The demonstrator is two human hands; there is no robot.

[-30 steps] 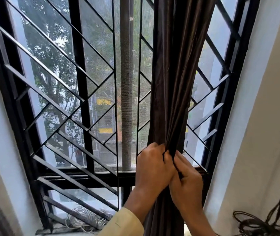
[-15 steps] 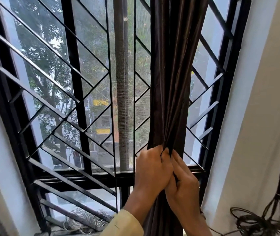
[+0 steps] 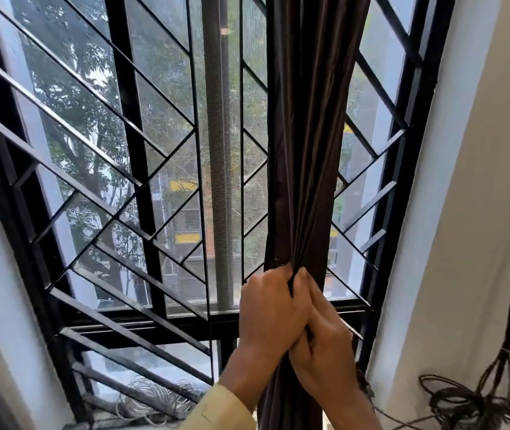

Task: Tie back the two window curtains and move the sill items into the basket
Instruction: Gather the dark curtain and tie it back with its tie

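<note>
With our left hand (image 3: 274, 308) and right hand (image 3: 325, 346) clamped around the gathered brown curtain (image 3: 306, 150), we should keep the folds bunched tight while tying.

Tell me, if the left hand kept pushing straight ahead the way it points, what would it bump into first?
Probably the black window grille just behind the gathered brown curtain that the left hand grips; depth is hard to judge from this view.
</note>
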